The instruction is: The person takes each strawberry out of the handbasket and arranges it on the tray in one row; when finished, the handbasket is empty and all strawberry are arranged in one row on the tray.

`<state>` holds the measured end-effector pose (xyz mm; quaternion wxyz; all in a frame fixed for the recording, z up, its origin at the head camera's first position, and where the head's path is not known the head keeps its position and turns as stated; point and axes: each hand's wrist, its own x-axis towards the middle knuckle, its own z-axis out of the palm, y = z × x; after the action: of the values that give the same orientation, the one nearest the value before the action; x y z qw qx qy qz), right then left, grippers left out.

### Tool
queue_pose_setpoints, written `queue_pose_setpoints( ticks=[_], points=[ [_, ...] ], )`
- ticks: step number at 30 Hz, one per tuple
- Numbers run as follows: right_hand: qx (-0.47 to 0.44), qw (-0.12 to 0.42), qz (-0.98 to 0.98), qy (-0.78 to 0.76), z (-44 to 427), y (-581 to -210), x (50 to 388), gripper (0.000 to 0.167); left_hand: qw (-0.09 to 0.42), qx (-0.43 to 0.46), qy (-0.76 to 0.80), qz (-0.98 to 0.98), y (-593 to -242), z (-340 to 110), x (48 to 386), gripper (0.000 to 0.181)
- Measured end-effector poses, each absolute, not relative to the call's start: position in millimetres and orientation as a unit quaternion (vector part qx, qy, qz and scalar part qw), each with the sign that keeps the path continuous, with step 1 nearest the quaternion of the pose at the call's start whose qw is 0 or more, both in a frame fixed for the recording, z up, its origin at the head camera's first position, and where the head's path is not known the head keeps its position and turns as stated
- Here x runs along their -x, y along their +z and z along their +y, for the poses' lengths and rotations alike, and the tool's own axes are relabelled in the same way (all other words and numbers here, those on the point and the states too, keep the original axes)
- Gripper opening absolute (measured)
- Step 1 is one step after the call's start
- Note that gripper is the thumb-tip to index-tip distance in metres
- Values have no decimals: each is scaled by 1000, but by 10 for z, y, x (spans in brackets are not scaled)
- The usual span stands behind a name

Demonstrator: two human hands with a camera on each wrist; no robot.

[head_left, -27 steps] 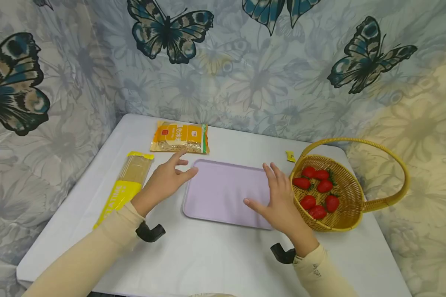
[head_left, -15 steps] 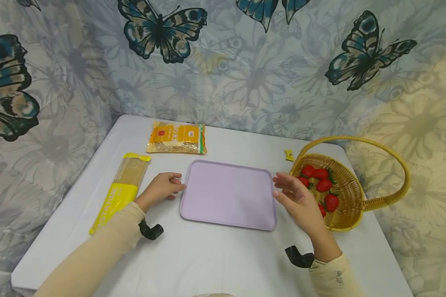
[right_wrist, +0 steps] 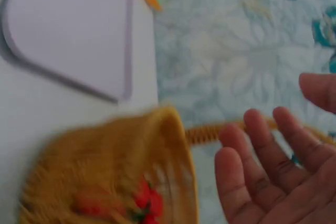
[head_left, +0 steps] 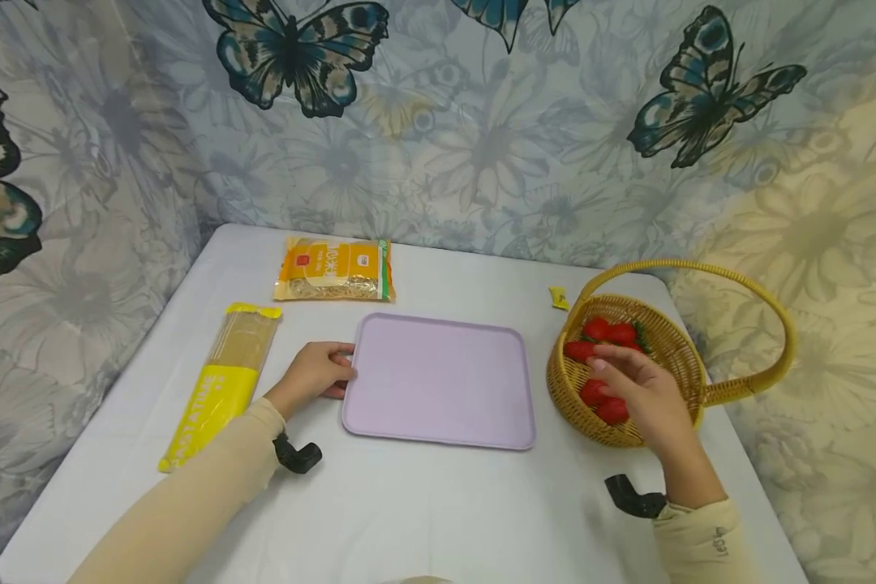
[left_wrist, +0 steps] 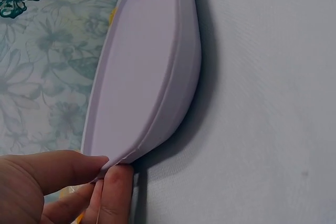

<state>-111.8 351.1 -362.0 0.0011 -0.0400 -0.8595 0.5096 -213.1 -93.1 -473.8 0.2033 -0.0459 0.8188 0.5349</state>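
Note:
A lilac rectangular tray [head_left: 441,381] lies on the white table. My left hand [head_left: 315,371] pinches its left edge; in the left wrist view the thumb [left_wrist: 79,170] rests on the rim with fingers beneath. My right hand [head_left: 650,393] hovers above the yellow wicker basket [head_left: 587,422], and its fingers [right_wrist: 265,156] are relaxed and hold nothing in the right wrist view. Several red strawberries [head_left: 596,328] lie inside the basket, some of them hidden behind the right hand.
A yellow pasta packet [head_left: 219,393] lies left of the tray, close to the left forearm. Behind the tray is an orange-and-clear bag of grain [head_left: 334,270]. A small yellow wrapped piece [head_left: 558,298] sits near the basket, whose tall handle [head_left: 766,324] arches up on the right.
My left hand has come down from above the tray's left side and taken hold of its edge. The right hand has moved right, from over the tray to over the basket.

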Motion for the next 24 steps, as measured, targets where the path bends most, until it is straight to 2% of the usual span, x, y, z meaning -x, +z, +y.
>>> queue_pose_setpoints(
  ticks=[2, 5, 10, 15, 24],
  points=[
    [59, -30, -844, 532, 3730, -3543, 1211, 52, 207, 45, 537, 816, -4735, -940, 2140, 54],
    [96, -111, -800, 581, 4040, -3487, 1412, 59, 214, 47, 538, 814, -4724, -952, 2153, 55],
    [180, -222, -722, 630, 4284, -3594, 1745, 77, 224, 54, 536, 812, -4721, -967, 2159, 57],
    [197, -271, -724, 603, 4301, -3747, 1992, 74, 226, 56, 540, 808, -4724, -979, 2173, 57],
    [211, -287, -760, 544, 4271, -3937, 2222, 50, 226, 62, 545, 805, -4694, -922, 2167, 56]
  ],
)
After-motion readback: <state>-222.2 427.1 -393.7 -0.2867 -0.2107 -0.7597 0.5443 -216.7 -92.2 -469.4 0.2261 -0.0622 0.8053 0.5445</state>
